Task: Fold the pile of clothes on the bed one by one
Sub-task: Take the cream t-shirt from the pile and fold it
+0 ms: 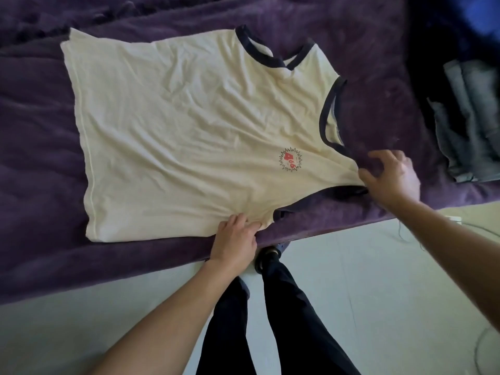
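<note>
two hands, left (234,236) and right (392,175), apparently pinch the cream tank top (189,125).

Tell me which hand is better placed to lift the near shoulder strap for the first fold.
Right. The right hand is curled over the near shoulder strap of the shirt, thumb on the cloth. The left hand pinches the side edge below the armhole, away from the strap.

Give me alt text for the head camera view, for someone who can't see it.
A cream sleeveless top with dark trim lies spread on a purple bedspread. The person's left hand pinches its near edge below the armhole, while the right hand grips the near shoulder strap. Folded grey clothes lie at the right.
</note>
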`<state>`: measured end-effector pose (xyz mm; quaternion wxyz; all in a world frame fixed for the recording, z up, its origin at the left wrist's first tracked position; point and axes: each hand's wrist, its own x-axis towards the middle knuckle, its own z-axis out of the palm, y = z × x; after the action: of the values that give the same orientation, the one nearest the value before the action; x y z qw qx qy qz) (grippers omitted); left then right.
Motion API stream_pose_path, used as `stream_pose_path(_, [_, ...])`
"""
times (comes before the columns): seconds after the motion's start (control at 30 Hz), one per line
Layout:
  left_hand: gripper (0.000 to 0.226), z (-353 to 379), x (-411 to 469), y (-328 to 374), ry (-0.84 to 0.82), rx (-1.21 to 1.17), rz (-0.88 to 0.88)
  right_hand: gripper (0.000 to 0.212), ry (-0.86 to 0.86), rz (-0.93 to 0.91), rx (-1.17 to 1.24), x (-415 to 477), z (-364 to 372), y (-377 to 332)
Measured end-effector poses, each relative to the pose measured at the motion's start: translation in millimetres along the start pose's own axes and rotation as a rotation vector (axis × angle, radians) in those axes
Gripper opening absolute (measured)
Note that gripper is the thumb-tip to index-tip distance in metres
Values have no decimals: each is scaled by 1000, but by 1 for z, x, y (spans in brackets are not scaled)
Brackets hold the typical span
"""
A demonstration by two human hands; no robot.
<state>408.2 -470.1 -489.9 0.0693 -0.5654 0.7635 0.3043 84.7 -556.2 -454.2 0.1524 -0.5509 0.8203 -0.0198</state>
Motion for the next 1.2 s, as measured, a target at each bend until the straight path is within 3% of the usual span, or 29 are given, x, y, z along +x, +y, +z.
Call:
stream_pose_path(0.03, [36, -3, -1, 0, 13, -9, 3, 55, 0, 45, 50, 0, 6, -15])
stream_pose_path(0.13, [42, -6, 9, 13, 73, -87, 51, 83, -169, 425, 247, 4, 25, -30])
stream_pose_path(0.17, [46, -5, 15, 20, 57, -124, 71, 84, -212, 516, 315, 6, 29, -28])
stream_pose_path(0.3, [39, 6, 26, 33, -54, -134, 124, 53, -441, 615, 498, 13, 22, -8])
stream_pose_path(0.37, [41, 8, 21, 28, -59, -173, 120, 41, -493, 585, 463, 20, 12, -3])
stream_pose_path(0.47, [37, 0, 19, 24, -81, -203, 103, 37, -352, 468, 346, 47, -7, -5])
stream_pose_path(0.57, [26, -19, 35, 39, -2, -203, 45, 41, -222, 372, 298, 91, -24, -17])
stream_pose_path(0.7, [21, -31, 76, 85, 97, -247, 23, 33, -185, 217, 313, 164, -32, -44])
stream_pose_path(0.8, [26, -23, 118, 135, 95, -258, 61, 40, -212, 140, 384, 217, -26, -70])
stream_pose_path(0.9, [48, -1, 151, 179, -20, -200, 86, 55, -295, 77, 416, 245, -16, -87])
stream_pose_path(0.97, [44, 11, 166, 199, -67, -149, 27, 39, -408, 44, 442, 256, -7, -88])
stream_pose_path(1.07, [17, 11, 169, 198, -13, -175, -57, 17, -522, 50, 502, 260, -15, -89])
stream_pose_path(1.13, [7, -3, 157, 180, 69, -408, -179, 12, -536, 76, 596, 259, -34, -103])
stream_pose_path(1.2, [10, -26, 137, 155, 179, -611, -354, 8, -573, 76, 680, 253, -55, -131])
